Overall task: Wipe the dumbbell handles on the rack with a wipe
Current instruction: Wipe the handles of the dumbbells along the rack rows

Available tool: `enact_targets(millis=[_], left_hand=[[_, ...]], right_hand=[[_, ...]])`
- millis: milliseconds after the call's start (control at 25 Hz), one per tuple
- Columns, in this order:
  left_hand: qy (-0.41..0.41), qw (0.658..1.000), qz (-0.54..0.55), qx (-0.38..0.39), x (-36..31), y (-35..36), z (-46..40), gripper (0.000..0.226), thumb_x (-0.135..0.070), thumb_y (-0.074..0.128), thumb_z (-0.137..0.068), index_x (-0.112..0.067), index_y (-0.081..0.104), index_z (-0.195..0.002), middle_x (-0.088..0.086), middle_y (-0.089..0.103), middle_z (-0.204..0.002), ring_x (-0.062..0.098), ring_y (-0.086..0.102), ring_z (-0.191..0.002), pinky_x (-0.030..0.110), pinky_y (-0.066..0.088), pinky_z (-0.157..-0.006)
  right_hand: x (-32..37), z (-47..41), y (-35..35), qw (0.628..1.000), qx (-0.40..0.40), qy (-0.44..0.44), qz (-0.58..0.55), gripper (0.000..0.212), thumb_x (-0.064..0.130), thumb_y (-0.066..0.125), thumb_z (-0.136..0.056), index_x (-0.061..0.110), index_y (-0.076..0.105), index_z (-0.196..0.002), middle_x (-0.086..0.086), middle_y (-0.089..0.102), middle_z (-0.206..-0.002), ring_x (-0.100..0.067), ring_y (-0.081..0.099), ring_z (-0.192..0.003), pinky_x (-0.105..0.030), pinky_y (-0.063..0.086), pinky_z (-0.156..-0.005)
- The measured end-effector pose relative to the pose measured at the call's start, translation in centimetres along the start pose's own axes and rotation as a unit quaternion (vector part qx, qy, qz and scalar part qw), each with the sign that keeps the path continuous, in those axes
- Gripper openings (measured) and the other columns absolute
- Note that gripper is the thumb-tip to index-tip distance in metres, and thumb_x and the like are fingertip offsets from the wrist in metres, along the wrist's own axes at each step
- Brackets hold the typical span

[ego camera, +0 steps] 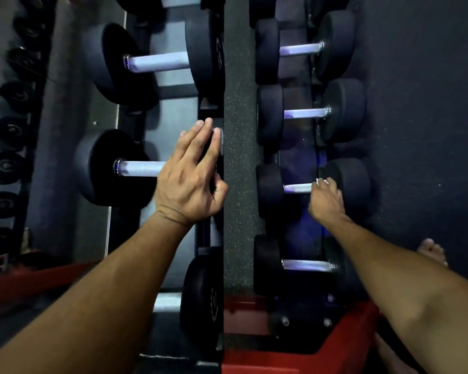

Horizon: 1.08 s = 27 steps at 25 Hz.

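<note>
dumbbell handle (299, 188): pale metal, black ends | right hand (325, 197) grip clenched round white wipe (321, 181) | left hand (190, 179) flat, released

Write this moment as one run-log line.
right hand: wipe on dumbbell handle | left hand: resting on big dumbbell | step: wiping

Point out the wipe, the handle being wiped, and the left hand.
wipe (322, 181), head view, white edge showing above the fingers.
handle being wiped (297, 188), head view, bare metal middle.
left hand (189, 179), head view, back of the hand.
</note>
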<state>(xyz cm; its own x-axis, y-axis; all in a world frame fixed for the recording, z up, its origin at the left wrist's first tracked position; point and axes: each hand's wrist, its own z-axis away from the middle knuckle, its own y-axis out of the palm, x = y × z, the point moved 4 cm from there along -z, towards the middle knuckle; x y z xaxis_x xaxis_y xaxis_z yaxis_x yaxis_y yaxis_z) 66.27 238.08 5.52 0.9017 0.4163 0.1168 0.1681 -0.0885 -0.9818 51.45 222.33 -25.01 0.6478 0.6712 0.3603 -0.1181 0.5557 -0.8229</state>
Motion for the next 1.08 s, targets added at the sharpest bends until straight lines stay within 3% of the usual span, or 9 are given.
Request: enact_targets(millis=[120, 200, 360, 440, 520, 600, 720, 880, 1080], left_hand=[[0.001, 1.000, 0.005, -0.007, -0.1, 0.0, 0.1, 0.072, -0.018, 0.049, -0.076, 0.007, 0.046, -0.143, 0.027, 0.041, -0.151, 0.040, 0.037, -0.144, 0.053, 0.031, -0.117], [0.001, 1.000, 0.002, -0.010, 0.0, 0.0, 0.1, 0.072, -0.019, 0.048, -0.076, 0.007, 0.047, -0.143, 0.027, 0.040, -0.152, 0.040, 0.036, -0.144, 0.053, 0.030, -0.119], [-0.004, 1.000, 0.000, -0.005, -0.1, -0.1, 0.1, 0.073, -0.020, 0.048, -0.075, 0.006, 0.046, -0.144, 0.028, 0.039, -0.152, 0.041, 0.035, -0.145, 0.052, 0.029, -0.120], [-0.002, 1.000, 0.000, -0.002, 0.0, -0.1, 0.1, 0.073, -0.020, 0.048, -0.075, 0.006, 0.046, -0.144, 0.028, 0.039, -0.153, 0.041, 0.034, -0.145, 0.052, 0.030, -0.119], [0.000, 1.000, -0.004, 0.000, -0.1, -0.1, 0.1, 0.073, -0.020, 0.048, -0.076, 0.006, 0.046, -0.144, 0.028, 0.038, -0.153, 0.041, 0.034, -0.145, 0.052, 0.029, -0.119], [-0.003, 1.000, -0.006, 0.001, -0.1, -0.1, 0.0, 0.073, -0.019, 0.048, -0.076, 0.006, 0.045, -0.144, 0.029, 0.036, -0.154, 0.041, 0.033, -0.146, 0.052, 0.029, -0.120], [-0.001, 1.000, -0.003, 0.000, -0.1, -0.1, 0.1, 0.073, -0.019, 0.048, -0.076, 0.007, 0.045, -0.144, 0.029, 0.035, -0.154, 0.041, 0.032, -0.146, 0.052, 0.029, -0.119], [0.001, 1.000, -0.002, -0.011, -0.1, -0.1, 0.1, 0.073, -0.018, 0.049, -0.075, 0.007, 0.047, -0.143, 0.030, 0.036, -0.153, 0.042, 0.034, -0.145, 0.054, 0.031, -0.118], [-0.001, 1.000, -0.002, -0.013, -0.2, 0.0, 0.2, 0.073, -0.018, 0.049, -0.075, 0.006, 0.047, -0.144, 0.029, 0.037, -0.153, 0.041, 0.034, -0.145, 0.053, 0.030, -0.119]], right_hand=[[0.7, 0.3, 0.7, 0.997, 0.024, -0.003, -0.075, 0.066, -0.001, 0.067, -0.068, -0.004, 0.044, -0.130, -0.017, 0.043, -0.137, -0.033, 0.035, -0.132, -0.040, 0.033, -0.111], [1.7, 0.6, 1.3, 0.985, 0.059, -0.014, -0.163, 0.078, -0.009, 0.061, -0.070, -0.006, 0.031, -0.142, -0.018, 0.028, -0.150, -0.032, 0.024, -0.143, -0.032, 0.019, -0.118], [5.4, 1.4, 1.6, 0.967, 0.116, -0.119, -0.193, 0.088, -0.017, 0.049, -0.074, -0.004, 0.011, -0.151, -0.016, 0.005, -0.161, -0.024, 0.004, -0.150, -0.018, -0.001, -0.116], [5.5, 1.4, 2.0, 0.972, 0.100, -0.132, -0.166, 0.089, -0.016, 0.050, -0.073, -0.004, 0.010, -0.152, -0.015, 0.003, -0.162, -0.025, 0.002, -0.150, -0.024, 0.001, -0.120], [3.9, 1.3, 2.9, 0.985, 0.067, -0.137, -0.086, 0.091, -0.009, 0.055, -0.073, -0.001, 0.011, -0.153, -0.014, 0.004, -0.162, -0.025, 0.003, -0.150, -0.038, 0.016, -0.121], [1.7, 1.5, 2.9, 0.992, 0.058, -0.099, -0.054, 0.087, -0.003, 0.055, -0.077, 0.000, 0.011, -0.152, -0.013, 0.003, -0.162, -0.026, 0.003, -0.150, -0.042, 0.023, -0.117], [-0.8, 1.9, 1.9, 0.996, 0.036, -0.016, -0.079, 0.085, -0.005, 0.053, -0.080, -0.001, 0.007, -0.152, -0.015, -0.001, -0.162, -0.026, 0.000, -0.150, -0.036, 0.014, -0.121], [-0.4, 1.6, 1.5, 0.989, 0.061, 0.025, -0.130, 0.082, -0.007, 0.056, -0.079, -0.007, 0.014, -0.149, -0.021, 0.000, -0.160, -0.030, 0.000, -0.150, -0.031, 0.008, -0.121], [5.0, 1.6, 3.0, 0.976, 0.114, -0.126, -0.140, 0.089, -0.010, 0.055, -0.074, -0.008, 0.010, -0.150, -0.020, -0.001, -0.161, -0.029, 0.000, -0.150, -0.019, -0.003, -0.117]])
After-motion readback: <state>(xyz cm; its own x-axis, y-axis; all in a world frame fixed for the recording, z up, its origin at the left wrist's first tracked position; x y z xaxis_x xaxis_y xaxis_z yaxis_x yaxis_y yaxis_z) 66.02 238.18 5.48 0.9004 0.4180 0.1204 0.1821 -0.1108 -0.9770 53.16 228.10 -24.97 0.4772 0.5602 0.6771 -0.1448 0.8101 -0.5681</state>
